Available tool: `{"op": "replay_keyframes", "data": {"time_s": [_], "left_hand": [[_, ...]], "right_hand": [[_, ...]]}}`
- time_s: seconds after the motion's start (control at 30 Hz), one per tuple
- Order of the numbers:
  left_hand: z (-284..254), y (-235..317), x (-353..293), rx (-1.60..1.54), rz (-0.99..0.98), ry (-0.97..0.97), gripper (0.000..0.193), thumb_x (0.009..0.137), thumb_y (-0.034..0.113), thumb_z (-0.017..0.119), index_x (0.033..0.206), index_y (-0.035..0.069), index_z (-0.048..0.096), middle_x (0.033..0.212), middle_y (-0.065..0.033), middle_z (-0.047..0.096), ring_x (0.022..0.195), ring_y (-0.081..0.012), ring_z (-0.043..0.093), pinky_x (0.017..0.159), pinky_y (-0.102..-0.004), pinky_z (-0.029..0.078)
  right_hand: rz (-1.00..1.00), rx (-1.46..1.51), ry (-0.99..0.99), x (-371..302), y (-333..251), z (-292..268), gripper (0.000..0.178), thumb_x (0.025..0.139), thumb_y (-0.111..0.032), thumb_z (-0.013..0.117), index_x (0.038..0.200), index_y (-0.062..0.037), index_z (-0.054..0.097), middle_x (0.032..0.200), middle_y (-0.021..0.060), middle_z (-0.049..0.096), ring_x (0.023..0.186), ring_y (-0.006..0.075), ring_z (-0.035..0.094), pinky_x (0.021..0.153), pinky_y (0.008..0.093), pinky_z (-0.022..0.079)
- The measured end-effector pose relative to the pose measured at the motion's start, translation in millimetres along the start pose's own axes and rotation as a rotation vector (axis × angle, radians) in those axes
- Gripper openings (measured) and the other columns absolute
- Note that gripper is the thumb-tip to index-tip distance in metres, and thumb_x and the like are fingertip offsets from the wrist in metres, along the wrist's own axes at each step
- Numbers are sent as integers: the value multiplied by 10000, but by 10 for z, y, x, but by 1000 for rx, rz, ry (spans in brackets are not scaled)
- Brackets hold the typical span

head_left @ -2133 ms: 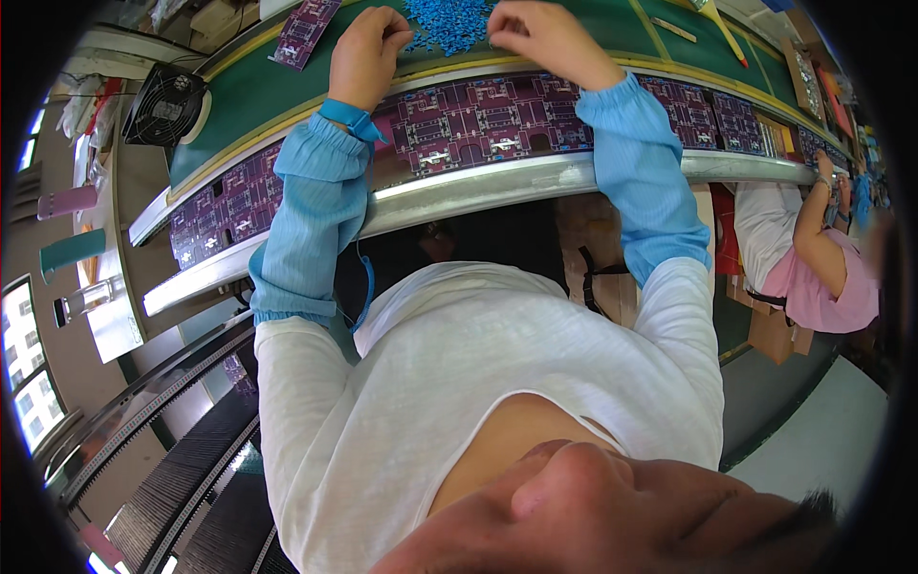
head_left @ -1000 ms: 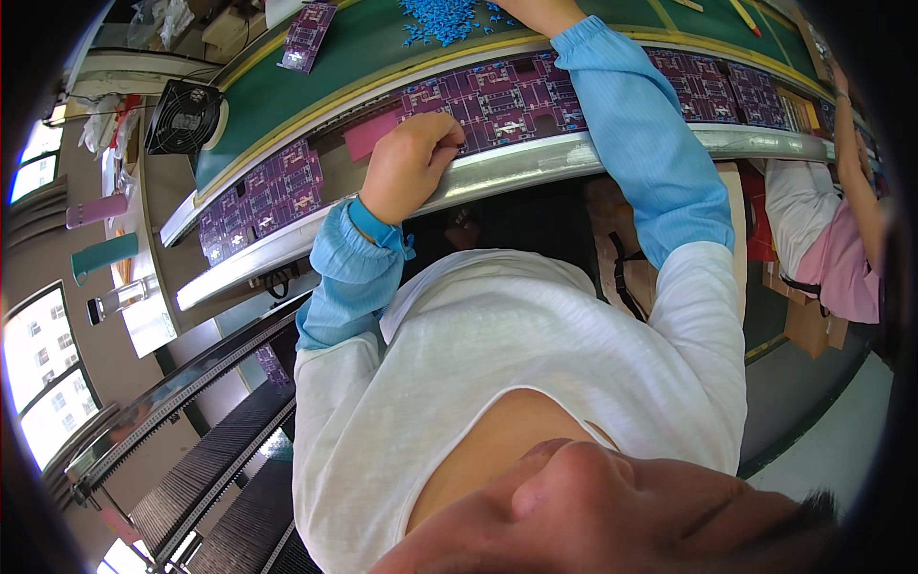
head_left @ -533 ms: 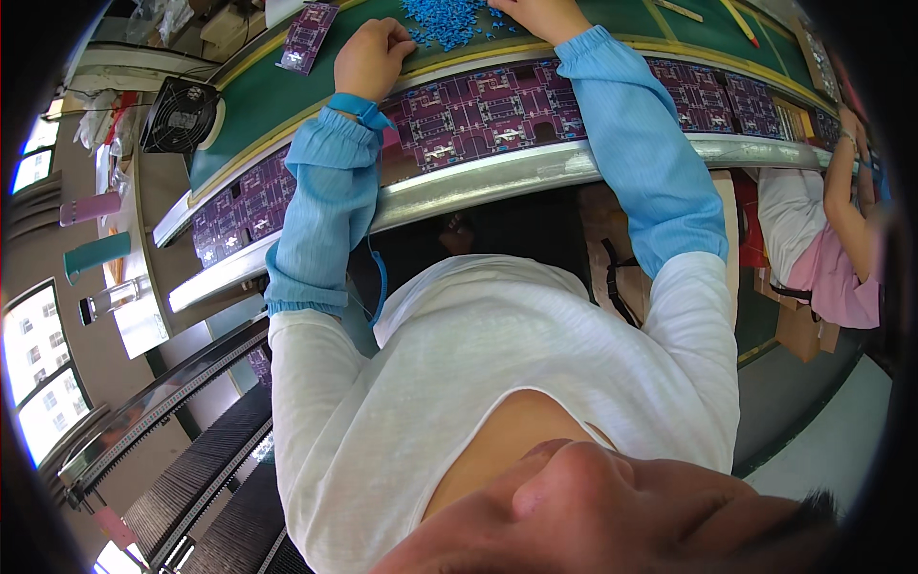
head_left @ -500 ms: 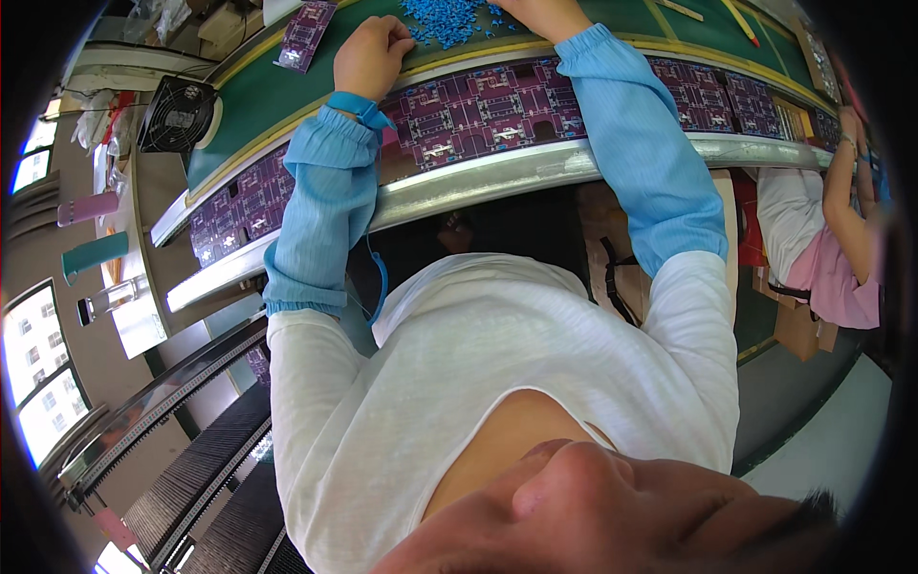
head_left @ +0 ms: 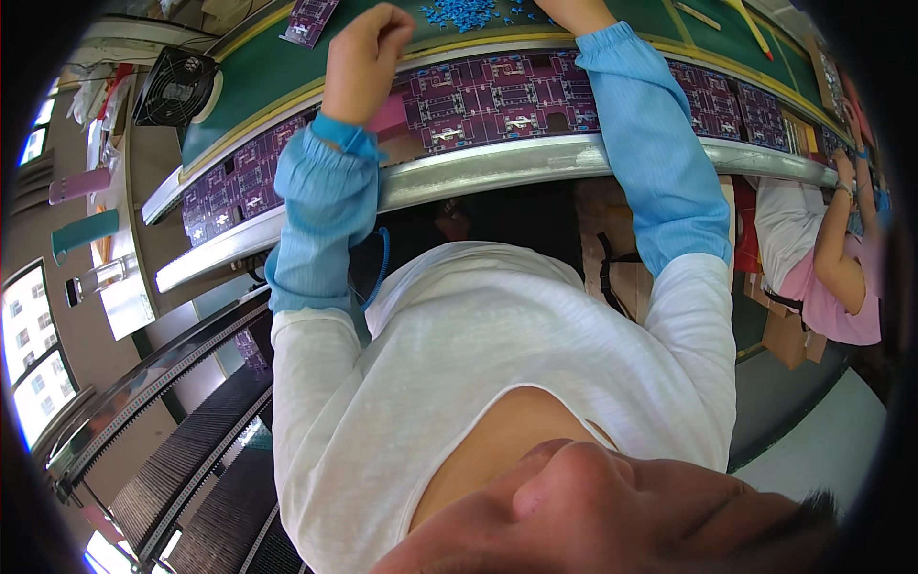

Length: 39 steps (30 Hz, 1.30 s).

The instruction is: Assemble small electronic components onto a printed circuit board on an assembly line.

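Over the row of purple circuit boards (head_left: 497,100), my left hand (head_left: 363,62) is raised with its fingers curled together; whether a small part is between them is hidden. A blue wrist strap with a coiled cord goes round that wrist. My right hand (head_left: 577,13) reaches past the boards at the top edge of the picture, and its fingers are cut off. Between both hands lies a pile of small blue parts (head_left: 459,13) on the green bench top (head_left: 273,81), a few scattered to its right. The boards sit end to end along a metal rail (head_left: 497,163).
A separate purple board (head_left: 309,21) lies beyond my left hand. A black fan (head_left: 176,88) stands at the left end. A yellow tool with a red tip (head_left: 754,31) lies at the right. A co-worker's arm (head_left: 840,239) is at the far right.
My left hand has drawn back from the blue parts toward me and now hangs over the boards. My right hand has shifted slightly right. The co-worker's arms have moved a little.
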<state>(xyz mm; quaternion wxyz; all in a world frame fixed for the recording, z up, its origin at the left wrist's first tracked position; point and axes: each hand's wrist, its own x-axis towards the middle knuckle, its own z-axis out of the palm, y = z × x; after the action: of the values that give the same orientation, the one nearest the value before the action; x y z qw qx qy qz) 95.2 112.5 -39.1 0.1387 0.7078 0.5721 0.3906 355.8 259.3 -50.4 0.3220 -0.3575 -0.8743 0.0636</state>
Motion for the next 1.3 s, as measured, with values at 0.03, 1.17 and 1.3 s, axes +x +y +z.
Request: {"op": "replay_keyframes", "data": {"time_s": [0.03,1.17,1.3], "left_hand": [[-61,171,-125,-183,-118,-83,83,927,52,685,1009,44,693,880,-78,650,783,-202,649,710,-310,520],[-20,429,-851,-86,-15,-361,155,858,-41,709,994,22,669,872,-123,679,756,-260,642,680,-337,501],[-3,464,-821,-2,55,-394,187,846,-39,710,1015,32,674,895,-123,678,804,-289,672,700,-356,523]], "right_hand": [[-26,8,18,3,-12,-10,121,907,-169,660,894,-62,716,883,159,690,893,376,657,794,474,513],[-44,28,-8,-38,162,76,116,882,-163,674,859,-56,711,856,166,702,867,382,671,772,477,527],[-35,13,-35,-37,162,14,99,867,-157,697,869,-60,718,859,165,705,868,376,673,770,473,528]]}}
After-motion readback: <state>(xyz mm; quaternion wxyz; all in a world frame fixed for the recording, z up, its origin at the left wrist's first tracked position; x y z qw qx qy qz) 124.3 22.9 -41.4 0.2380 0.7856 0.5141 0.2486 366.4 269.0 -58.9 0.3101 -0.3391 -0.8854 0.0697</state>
